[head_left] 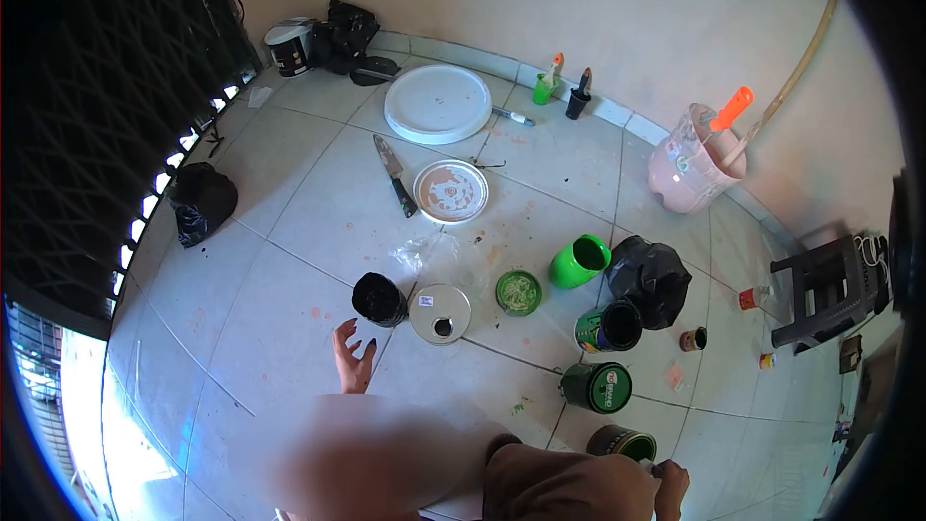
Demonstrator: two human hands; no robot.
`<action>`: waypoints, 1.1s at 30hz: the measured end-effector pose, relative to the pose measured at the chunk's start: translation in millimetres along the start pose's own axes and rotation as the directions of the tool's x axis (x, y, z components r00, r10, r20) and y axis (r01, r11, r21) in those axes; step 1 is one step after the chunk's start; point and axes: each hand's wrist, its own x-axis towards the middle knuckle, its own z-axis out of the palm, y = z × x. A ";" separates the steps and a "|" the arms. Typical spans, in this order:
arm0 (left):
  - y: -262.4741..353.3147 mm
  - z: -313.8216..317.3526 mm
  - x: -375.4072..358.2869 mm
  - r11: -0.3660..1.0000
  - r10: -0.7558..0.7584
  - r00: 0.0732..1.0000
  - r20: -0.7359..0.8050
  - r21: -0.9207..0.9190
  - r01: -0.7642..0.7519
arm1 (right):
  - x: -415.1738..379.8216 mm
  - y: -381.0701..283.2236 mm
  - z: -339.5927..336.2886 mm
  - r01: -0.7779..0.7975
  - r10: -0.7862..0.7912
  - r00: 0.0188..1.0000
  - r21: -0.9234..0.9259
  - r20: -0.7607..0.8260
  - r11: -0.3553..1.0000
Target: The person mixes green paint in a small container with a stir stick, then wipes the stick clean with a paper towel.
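Observation:
My left hand [353,357] is open, thumb and fingers spread, just below a black-coated container [379,300] and not closed on it. Beside that container stands a round tin [440,313] with a pale top, a small label and a dark hole. At the lower right, my right hand [671,488] has curled fingers beside an open can [622,442] with green inside. A small whitish bit shows between the fingers and the rim; I cannot tell what it is. A green-lidded can [597,388] and an open dark-mouthed can [608,327] stand farther up.
A green cup [580,261], a green-smeared lid [519,293] and a black bag [649,282] lie ahead. Beyond are a knife [394,177], white lids [438,103], brushes in cups [546,79] and a pink bucket [696,159]. A dark stool [830,289] stands right.

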 end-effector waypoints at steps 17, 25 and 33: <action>-11.5 1.6 -3.7 0.998 -0.050 0.999 0.023 -0.027 0.050 | 12.9 38.4 8.1 -0.107 0.116 0.993 0.258 -0.021 0.960; -16.2 -1.4 -4.2 0.996 -0.063 0.997 0.048 -0.065 0.066 | 8.6 39.9 -6.0 -0.099 0.097 0.995 0.214 0.022 0.972; -16.1 -2.7 -6.3 0.995 -0.059 0.994 0.087 -0.077 0.066 | -4.2 27.7 9.5 -0.200 0.202 0.979 0.414 0.040 0.888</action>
